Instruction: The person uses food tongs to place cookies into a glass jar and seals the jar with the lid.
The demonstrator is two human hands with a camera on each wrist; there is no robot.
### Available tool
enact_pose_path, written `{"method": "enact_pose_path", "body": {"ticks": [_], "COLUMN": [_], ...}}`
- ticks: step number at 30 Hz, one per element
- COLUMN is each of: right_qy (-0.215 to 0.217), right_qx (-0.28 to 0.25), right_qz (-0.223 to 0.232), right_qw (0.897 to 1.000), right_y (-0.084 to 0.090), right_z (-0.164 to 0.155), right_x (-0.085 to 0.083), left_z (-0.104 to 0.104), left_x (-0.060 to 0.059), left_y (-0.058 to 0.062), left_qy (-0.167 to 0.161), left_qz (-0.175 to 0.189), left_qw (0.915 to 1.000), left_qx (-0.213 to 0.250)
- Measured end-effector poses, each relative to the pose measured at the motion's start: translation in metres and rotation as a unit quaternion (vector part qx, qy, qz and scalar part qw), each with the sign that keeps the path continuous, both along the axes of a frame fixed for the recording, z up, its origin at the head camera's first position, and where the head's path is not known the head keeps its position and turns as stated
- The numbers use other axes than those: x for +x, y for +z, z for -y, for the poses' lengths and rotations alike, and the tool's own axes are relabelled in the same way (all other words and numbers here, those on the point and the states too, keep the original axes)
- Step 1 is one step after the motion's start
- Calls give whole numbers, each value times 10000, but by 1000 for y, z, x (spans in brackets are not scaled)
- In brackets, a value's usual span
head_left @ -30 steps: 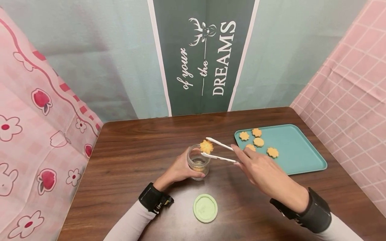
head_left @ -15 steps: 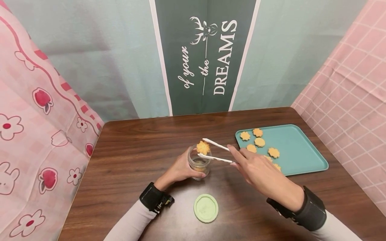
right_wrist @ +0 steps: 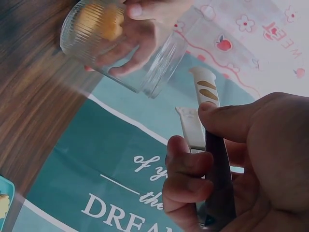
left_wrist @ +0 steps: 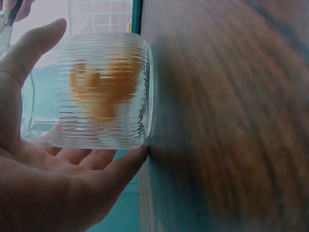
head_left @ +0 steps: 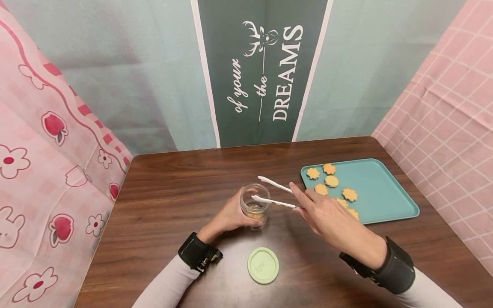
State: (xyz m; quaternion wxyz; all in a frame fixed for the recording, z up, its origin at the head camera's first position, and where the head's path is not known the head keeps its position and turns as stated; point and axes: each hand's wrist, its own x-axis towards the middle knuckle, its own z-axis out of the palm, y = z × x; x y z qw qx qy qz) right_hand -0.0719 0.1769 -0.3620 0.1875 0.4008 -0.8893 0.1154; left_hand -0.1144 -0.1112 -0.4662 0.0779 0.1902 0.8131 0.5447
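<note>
A brown wooden table (head_left: pixel 161 205) is being used as the work surface, with patterned cloths hung around it. A teal tray (head_left: pixel 385 192) is lying at the right of the table, and several flower-shaped biscuits (head_left: pixel 331 181) are being kept on it. A ribbed glass jar (head_left: pixel 254 204) is being held upright on the table, left of the tray, by the left hand (head_left: pixel 229 216), whose fingers are curled round its side; a biscuit (left_wrist: pixel 104 87) is lying inside at the bottom. White tongs (head_left: pixel 274 193) are being pinched between thumb and fingers of the right hand (head_left: pixel 331 216), their tips parted over the jar's mouth and holding nothing. A round green lid (head_left: pixel 263 265) is lying flat near the front edge, apart from the jar
</note>
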Motion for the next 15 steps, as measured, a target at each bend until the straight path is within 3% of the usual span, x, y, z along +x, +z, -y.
{"method": "enact_pose_path", "body": {"ticks": [15], "right_qy": [-184], "right_qx": [-93], "right_qz": [-92], "right_qw": [9997], "right_y": [-5], "right_z": [-11], "right_x": [1], "left_z": [0], "left_x": [-1], "left_y": [-1], "left_qy": [-114], "left_qz": [-30], "left_qw": [9999], "left_qx": [100]}}
